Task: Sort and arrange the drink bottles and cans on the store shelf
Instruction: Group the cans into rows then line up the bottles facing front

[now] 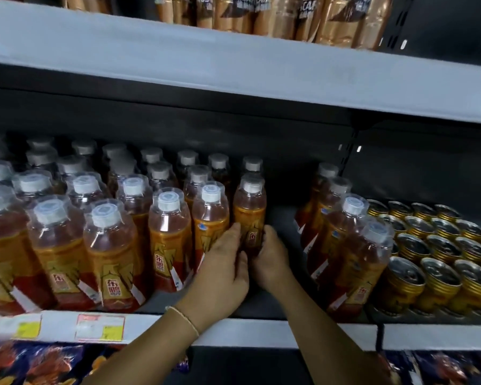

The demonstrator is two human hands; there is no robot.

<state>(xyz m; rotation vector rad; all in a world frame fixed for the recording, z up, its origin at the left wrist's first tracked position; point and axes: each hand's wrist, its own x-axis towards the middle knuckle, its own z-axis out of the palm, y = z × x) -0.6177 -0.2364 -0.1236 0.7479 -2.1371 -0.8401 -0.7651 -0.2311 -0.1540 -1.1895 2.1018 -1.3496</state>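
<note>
- Step in hand: left hand [225, 266] and right hand [271, 255] clasp one orange bottle [249, 215], upright at the right end of the bottle block on the shelf [275, 333].
- Fingertip contact is partly hidden; the grip appears closed.
- Next: seat the bottle flush against its neighbours, keeping the gap to the right row [345, 245] clear.

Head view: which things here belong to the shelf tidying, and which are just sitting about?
In the job: orange-labelled bottle held by left hand and right hand; bottle rows; gold cans.
Just there: price tags; brown packets above; colourful packs below.
</note>
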